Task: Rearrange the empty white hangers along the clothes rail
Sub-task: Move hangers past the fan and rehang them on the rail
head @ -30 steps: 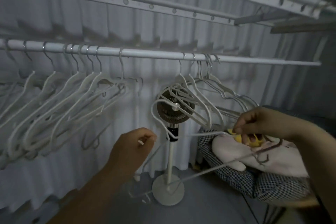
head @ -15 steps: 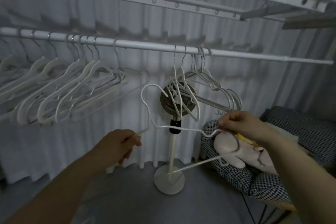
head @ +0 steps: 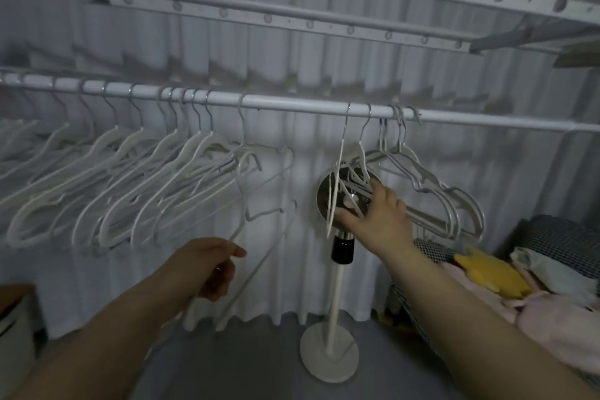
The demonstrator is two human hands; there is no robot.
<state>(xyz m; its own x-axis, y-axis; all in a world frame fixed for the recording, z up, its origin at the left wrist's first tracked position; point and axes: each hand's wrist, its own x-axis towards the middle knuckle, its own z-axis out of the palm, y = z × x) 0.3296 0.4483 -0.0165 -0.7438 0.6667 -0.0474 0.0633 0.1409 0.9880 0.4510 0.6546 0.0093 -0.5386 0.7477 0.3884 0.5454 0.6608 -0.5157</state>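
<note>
- Hanging from the rail (head: 292,106), well left of the left fingers, the left bunch (head: 130,178) of white hangers slants down and away.
- Just under that bunch, the left hand (head: 211,266) has its fingers loosely curled. Thumb and forefinger pinch the lower wire of one hanger (head: 242,130).
- Straight above those fingers, this hanger's hook now sits over the rail, just right of the left bunch. Half a second ago it was off the rail, stretched between both hands. One more hanger therefore looks placed, though the left hand has not let go.
- Between the two sets of fingers, a stretch of bare rail separates the bunches.
- The right hand (head: 376,221) has left that hanger and reached up into the right bunch (head: 422,178). Its fingers are spread, the tips touching the wires and closed on none.
- Right behind those fingertips is the head of a fan (head: 342,247).
- Several tangled hangers remain above and right of the right fingers, so the job looks only partly done. Picking one from here is probably next.
</note>
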